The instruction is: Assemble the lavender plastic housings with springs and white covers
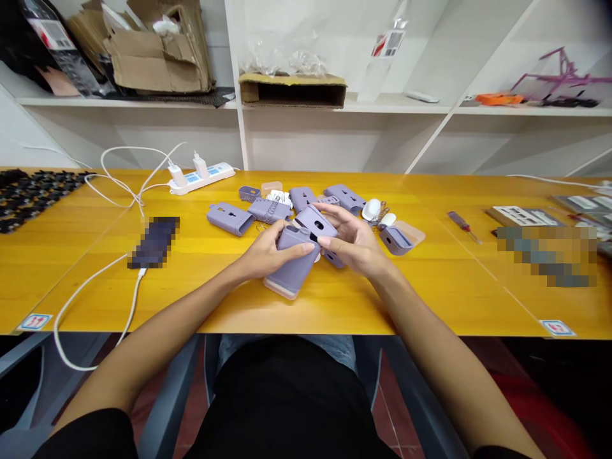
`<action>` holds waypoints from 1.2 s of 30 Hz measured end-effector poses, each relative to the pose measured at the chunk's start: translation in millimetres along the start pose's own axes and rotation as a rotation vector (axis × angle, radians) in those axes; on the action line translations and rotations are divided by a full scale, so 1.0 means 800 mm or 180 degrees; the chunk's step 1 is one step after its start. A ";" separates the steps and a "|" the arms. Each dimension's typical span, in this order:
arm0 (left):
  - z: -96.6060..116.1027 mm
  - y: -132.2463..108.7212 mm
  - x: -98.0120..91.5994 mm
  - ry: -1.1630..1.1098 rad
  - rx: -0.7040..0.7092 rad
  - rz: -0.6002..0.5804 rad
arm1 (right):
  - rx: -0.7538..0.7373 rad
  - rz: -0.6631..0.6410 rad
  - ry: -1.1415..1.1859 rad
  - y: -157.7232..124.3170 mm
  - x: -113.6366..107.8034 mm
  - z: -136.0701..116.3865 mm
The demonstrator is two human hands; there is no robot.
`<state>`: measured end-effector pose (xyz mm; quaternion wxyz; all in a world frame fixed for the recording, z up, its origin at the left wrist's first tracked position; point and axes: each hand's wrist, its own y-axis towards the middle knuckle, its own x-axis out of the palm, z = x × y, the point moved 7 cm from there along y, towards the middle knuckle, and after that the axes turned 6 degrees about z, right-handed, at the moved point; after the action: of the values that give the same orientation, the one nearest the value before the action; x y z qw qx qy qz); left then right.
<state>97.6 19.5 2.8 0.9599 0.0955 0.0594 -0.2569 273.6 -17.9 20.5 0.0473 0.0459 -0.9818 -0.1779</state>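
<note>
My left hand (272, 252) grips a lavender plastic case (292, 262) with a pale pink base, tilted over the yellow wooden table (306, 312). My right hand (351, 239) holds a second lavender case (315, 222) with a round hole in its face, and this case touches the first one. Another lavender piece (333, 258) lies partly hidden beneath my right hand. Several similar open lavender cases lie just beyond my hands, including one (229, 218) at the left and one (344, 197) at the back. Small white parts and a coiled wire spring (270, 209) sit among them.
A white power strip (201, 178) with plugged-in chargers stands at the back left, its cables trailing near a pixelated phone (153, 242). A screwdriver (463, 226) and flat packaged items lie at the right. Dark parts lie far left; shelves hold cardboard behind the table.
</note>
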 end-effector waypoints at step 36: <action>0.020 -0.004 0.003 -0.0962 0.0328 0.0213 | -0.0802 0.0612 -0.0639 -0.018 0.008 -0.041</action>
<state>98.8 12.5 17.5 0.9597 0.1068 -0.1022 -0.2389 272.2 -43.5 46.6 -0.0288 -0.0724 -0.9515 -0.2977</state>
